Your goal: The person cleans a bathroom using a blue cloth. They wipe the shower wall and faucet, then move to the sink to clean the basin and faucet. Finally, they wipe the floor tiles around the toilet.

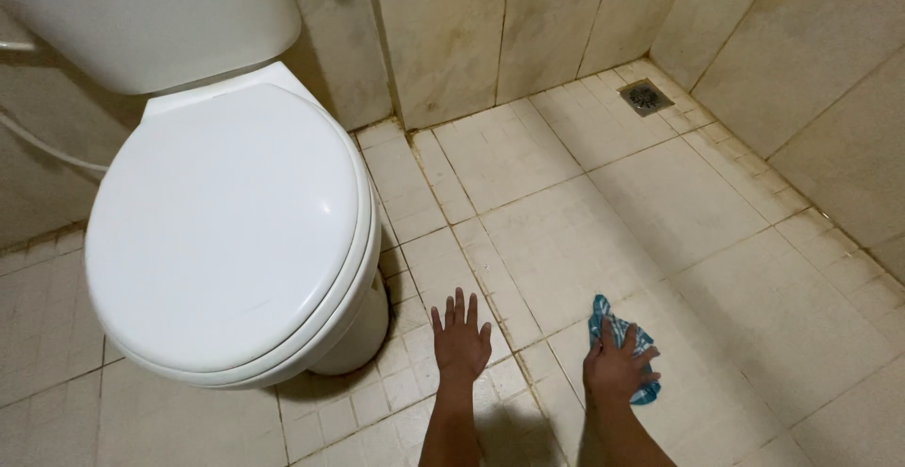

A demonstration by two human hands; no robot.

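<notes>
- We count one cloth point(617, 333), blue-green with a light check, crumpled on the floor tiles point(566, 231) to the right of the toilet.
- Its long axis runs from a bunched tip on the far side, pointing away from us toward the back wall, down to a corner that peeks out at the near right below the hand.
- We count two hands. Our right hand point(617, 368) lies on top of the cloth, palm down, fingers slightly apart and bent over the fabric, pressing it against the floor.
- Our left hand point(461, 337) lies flat on the bare tiles just left of it, fingers spread and pointing away from us, touching only the floor, close to the toilet's base.
- One white toilet point(226, 231) stands at the left, its lid closed, with one cistern point(151, 15) behind it.
- One square metal floor drain point(646, 97) sits in the far corner, well apart from the cloth.
- Beige wall tiles point(452, 24) rise behind the floor.
</notes>
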